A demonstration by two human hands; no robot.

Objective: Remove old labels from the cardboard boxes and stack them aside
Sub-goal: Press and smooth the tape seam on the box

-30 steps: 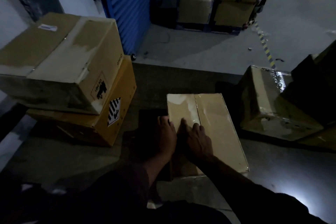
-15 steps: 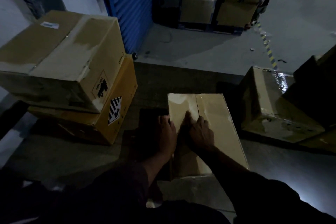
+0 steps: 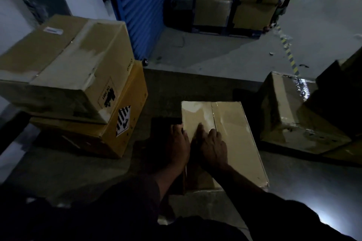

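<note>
Lying flat on the dark floor point(image 3: 195, 88), the cardboard box point(image 3: 235, 135) in the middle is a long rectangle of smooth tan board, its top glossy with tape and split by a straight seam between the flaps; its near right corner is crumpled. Both hands rest on its near left part. The left hand point(image 3: 177, 147) lies palm down over the left edge, fingers point(image 3: 177, 130) pointing away. The right hand point(image 3: 212, 147) is flat on the top just beside it, fingers spread, fingertips close to the seam. Neither grip holds anything: both are wide and pressed flat to the board. Dark sleeves cover the forearms. Whether a label lies under the hands cannot be told in the dim light.

At left, a large pale box point(image 3: 64, 64) with a small white label point(image 3: 53, 30) sits tilted on a yellower box point(image 3: 125, 123) bearing a black-striped diamond sticker point(image 3: 123, 121). At right stands a dented box point(image 3: 290, 115) with shiny wrinkled tape.
</note>
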